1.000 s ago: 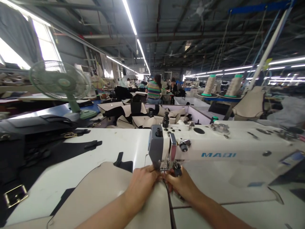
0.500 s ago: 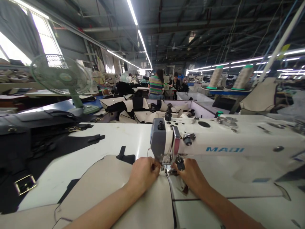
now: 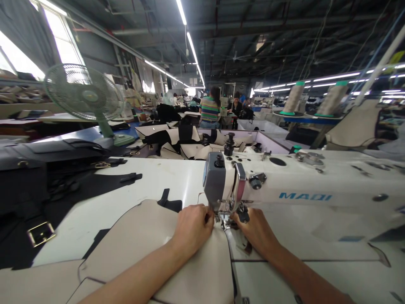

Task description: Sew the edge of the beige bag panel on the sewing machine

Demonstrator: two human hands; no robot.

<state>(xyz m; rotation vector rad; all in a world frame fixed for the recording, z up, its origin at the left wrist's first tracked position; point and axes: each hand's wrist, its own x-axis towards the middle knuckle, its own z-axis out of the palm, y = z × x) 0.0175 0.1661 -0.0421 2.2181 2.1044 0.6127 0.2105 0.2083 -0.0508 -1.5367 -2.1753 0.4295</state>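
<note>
A large beige panel point(image 3: 142, 236) with dark edges, leather-like, lies under my left forearm and runs up to the presser foot point(image 3: 228, 222) of a white sewing machine point(image 3: 284, 185). Curled at the left of the foot, my left hand point(image 3: 194, 226) is closed on the panel near its edge. On the other side, my right hand point(image 3: 257, 230) is closed close to the foot. Its fingertips are partly hidden behind the machine's black fitting point(image 3: 243, 212), so what they grip does not show. Black straps point(image 3: 169, 202) stick out beyond the panel's far edge.
Black pieces with a gold buckle point(image 3: 41, 234) cover the table's left side. A green fan point(image 3: 91, 97) stands behind them. Beyond the machine, a bin point(image 3: 275, 145) holds beige and black pieces. Thread cones point(image 3: 293, 98) stand at right. People work farther back.
The camera view has shifted slightly, so the scene sits a little farther right and higher. Both hands stay beside the presser foot, with the panel nearly unchanged under it.
</note>
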